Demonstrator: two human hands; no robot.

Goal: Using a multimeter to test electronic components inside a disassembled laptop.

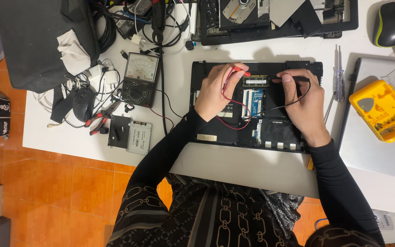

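An opened black laptop base lies upside down on the white table, its inner boards bare. My left hand pinches a red test probe with its tip at the left end of a green memory module. My right hand holds a black test probe against the module's right end. Red and black leads run from the probes across the base, to the left toward an analog multimeter.
A dark bag and tangled cables fill the back left. Pliers, a mouse and two drives lie left of the laptop. Another dismantled laptop sits behind; a yellow bit case, screwdrivers and a second mouse are at right.
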